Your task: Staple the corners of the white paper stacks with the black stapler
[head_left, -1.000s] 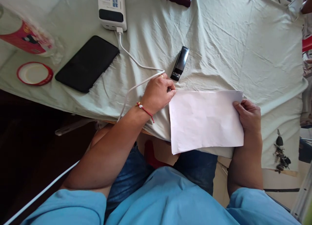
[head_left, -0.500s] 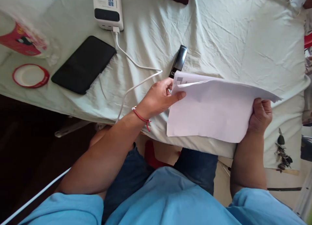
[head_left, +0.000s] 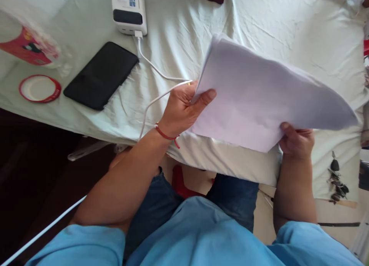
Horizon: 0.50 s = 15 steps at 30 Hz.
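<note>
I hold a stack of white paper sheets (head_left: 259, 100) raised off the pale green cloth of the table (head_left: 259, 24), tilted up toward me. My left hand (head_left: 181, 108) pinches the stack's left edge, thumb on the near face. My right hand (head_left: 296, 141) grips the lower right corner from below, fingers curled round it. The raised paper hides the black stapler that lay behind it.
A black phone (head_left: 100, 74) lies at the left, and a white power bank (head_left: 129, 9) with a white cable (head_left: 155, 70) sits at the back. A red-rimmed lid (head_left: 39, 88) and a red packet (head_left: 25, 47) are far left. Keys (head_left: 336, 179) hang at the right edge.
The paper stack went from lying flat at the table's edge to being lifted and tipped upward. Both hands rose with it, and the stapler became covered.
</note>
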Available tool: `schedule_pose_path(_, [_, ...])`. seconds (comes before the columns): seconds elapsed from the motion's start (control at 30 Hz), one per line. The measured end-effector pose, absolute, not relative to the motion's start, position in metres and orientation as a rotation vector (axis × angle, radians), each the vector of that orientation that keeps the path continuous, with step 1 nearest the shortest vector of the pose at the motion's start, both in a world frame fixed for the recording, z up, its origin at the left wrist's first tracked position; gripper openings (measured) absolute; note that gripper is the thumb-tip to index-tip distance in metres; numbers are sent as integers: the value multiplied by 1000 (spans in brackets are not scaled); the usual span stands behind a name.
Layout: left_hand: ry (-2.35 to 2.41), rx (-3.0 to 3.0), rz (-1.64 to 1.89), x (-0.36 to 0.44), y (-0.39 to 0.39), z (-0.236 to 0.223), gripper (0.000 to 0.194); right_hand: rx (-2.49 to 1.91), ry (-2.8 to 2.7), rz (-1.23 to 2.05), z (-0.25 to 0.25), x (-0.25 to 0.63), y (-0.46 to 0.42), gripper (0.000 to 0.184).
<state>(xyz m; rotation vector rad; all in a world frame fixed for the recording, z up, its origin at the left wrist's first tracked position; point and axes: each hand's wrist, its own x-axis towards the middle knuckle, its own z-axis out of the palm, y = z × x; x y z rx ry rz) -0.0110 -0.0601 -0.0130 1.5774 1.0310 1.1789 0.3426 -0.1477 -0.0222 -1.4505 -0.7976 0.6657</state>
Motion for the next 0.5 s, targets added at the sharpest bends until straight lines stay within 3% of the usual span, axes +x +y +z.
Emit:
schedule_pose_path(0.17, [754,1678,1213,-16,-56,-9,20,-1209,-737,403,-20,338,-137,41])
schedule_pose_path(0.37, [744,1854,873,-15,-45,-19,15,-1479,-753,507,-30,352,-153,43])
schedule_pose_path(0.5, [682,1721,935,-16,-49,-16,18,-1570,-892,531,-30,368,-157,41])
